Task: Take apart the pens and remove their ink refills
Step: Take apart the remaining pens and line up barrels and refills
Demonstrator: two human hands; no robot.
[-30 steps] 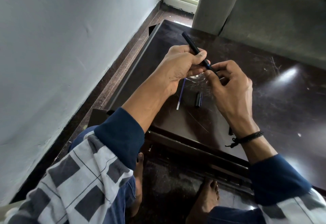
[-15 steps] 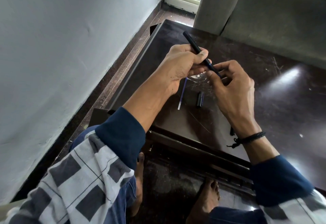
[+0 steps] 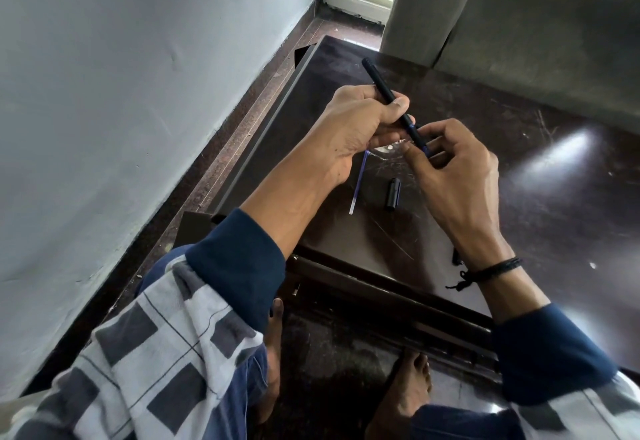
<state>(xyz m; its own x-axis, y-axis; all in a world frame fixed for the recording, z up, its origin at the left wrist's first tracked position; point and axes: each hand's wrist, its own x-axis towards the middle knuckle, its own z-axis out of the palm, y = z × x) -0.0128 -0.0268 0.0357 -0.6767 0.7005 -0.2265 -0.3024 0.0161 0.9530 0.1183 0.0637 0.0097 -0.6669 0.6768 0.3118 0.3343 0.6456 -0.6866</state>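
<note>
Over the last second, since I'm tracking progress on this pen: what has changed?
The right hand, pinching the lower end of the black pen, seems to have drawn slightly away from the left hand, baring a blue stretch. The left hand's grip, the loose refill and black cap on the table are unchanged.

No text, label, brand, number or sign can be read on the black pen, the loose cap or the table.
</note>
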